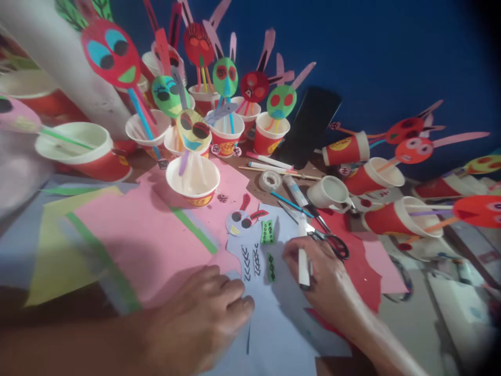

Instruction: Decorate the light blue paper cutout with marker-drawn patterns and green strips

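My right hand (323,274) grips a white marker pen (302,235) that stands upright between thumb and fingers, its dark end near the paper. My left hand (207,313) is curled on a light blue sheet (282,318); what its fingertips hold, if anything, is hidden. Between the hands lie a green strip with black marks (271,268), a dotted green piece (267,231) and blue pieces with black chevron lines (246,263). Just beyond them rests a blue paper face (237,223) with dark eyes and red antennae.
Scissors (334,244) with black handles lie beyond my right hand, near a tape roll (270,181), a glue stick (295,190) and a white mug (329,192). Red paper cups (192,183) with paper faces on straws line the back. Pink sheets (152,230) spread left.
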Tool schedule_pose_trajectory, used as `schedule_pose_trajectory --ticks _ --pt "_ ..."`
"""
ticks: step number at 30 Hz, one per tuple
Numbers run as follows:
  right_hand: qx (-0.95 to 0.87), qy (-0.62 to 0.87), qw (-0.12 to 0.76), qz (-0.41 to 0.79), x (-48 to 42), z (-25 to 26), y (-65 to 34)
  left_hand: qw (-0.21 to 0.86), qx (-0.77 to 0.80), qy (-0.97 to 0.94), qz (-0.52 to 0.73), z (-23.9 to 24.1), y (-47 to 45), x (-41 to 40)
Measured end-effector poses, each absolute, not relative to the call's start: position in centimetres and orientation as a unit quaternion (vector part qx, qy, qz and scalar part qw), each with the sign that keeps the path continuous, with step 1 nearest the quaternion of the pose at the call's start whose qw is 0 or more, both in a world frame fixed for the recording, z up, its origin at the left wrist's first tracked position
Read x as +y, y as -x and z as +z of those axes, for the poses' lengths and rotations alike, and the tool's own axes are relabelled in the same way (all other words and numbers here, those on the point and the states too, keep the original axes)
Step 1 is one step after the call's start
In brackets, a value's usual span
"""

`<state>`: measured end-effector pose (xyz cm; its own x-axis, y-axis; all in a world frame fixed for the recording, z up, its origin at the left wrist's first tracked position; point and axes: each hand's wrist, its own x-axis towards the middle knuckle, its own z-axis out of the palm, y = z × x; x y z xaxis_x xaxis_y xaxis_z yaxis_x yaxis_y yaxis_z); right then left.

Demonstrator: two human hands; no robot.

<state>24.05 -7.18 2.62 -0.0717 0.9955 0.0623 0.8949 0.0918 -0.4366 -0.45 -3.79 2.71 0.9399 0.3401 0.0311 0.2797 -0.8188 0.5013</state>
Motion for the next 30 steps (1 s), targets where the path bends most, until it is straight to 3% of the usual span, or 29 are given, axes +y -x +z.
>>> schedule_pose_trajectory --ticks 9,19,30 --pt "-0.743 0.636 0.163 0.131 -7.0 2.2 -23.0 0.190 0.158 -0.969 0.021 2.6 -0.6 -4.7" --pt "-0.769 0.622 0.143 0.034 -6.6 1.7 -21.6 0.160 0.170 -0.972 0.012 1.6 -1.0 -5.3" --pt "-0.786 0.605 0.123 0.017 -6.3 2.0 -20.8 0.172 0.159 -0.972 -0.014 1.9 -1.3 -5.2"
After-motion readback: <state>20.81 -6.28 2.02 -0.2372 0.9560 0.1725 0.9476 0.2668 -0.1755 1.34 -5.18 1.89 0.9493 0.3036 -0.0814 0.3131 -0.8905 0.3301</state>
